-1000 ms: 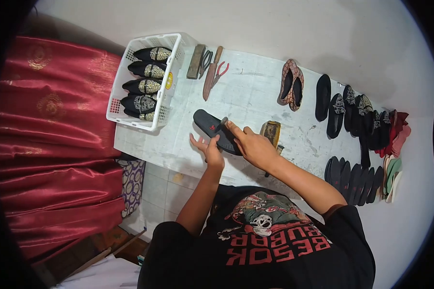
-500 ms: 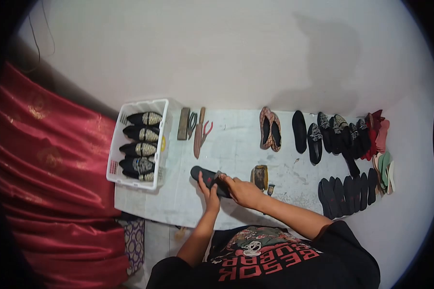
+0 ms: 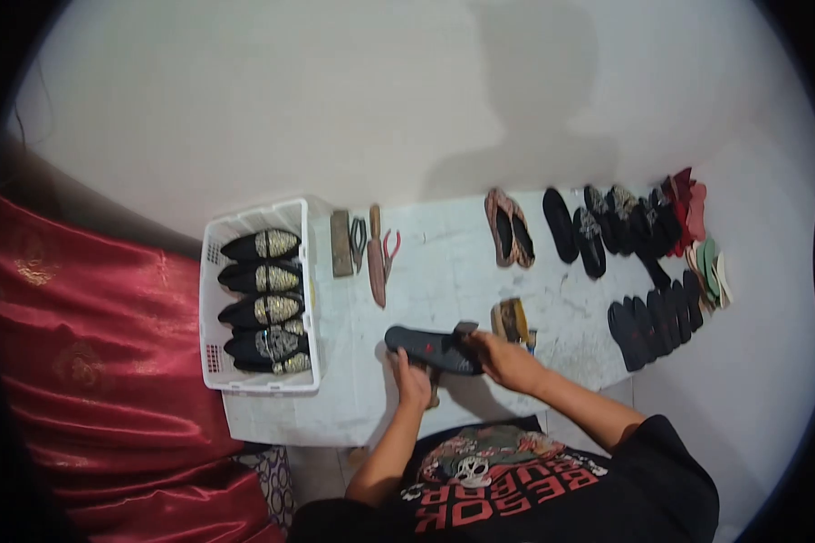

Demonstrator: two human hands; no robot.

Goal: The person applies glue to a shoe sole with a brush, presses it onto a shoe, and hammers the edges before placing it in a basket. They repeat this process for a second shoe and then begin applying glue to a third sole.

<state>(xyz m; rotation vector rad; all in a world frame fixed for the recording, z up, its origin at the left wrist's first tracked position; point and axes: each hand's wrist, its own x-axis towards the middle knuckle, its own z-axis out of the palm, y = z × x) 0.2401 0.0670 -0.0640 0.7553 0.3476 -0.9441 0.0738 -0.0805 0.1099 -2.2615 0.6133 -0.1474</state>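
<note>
A black shoe sole (image 3: 417, 341) with a small red mark lies level over the near part of the table, its rounded end to the left. My left hand (image 3: 412, 384) grips it from below at the near edge, fingers closed on it. Over the right half of the sole, my right hand (image 3: 509, 362) pinches a small dark flat piece (image 3: 465, 328); I cannot tell what kind of thing it is. Just beyond that hand stand a worn yellow tin (image 3: 509, 319) and a small bottle (image 3: 532, 340).
A white basket (image 3: 313, 362) holds several decorated black shoes on the left. Beside it lie a block (image 3: 340, 243), a wooden-handled knife (image 3: 377, 262) and red-handled pliers (image 3: 390, 249). Patterned flats (image 3: 507, 231), black shoes (image 3: 589, 244) and black soles (image 3: 643, 321) occupy the right. A red curtain (image 3: 109, 362) hangs left.
The view has shifted. My left thumb and fingers have slid off the sole's upper face to its near edge. My right hand with the dark piece has moved toward the sole's right end.
</note>
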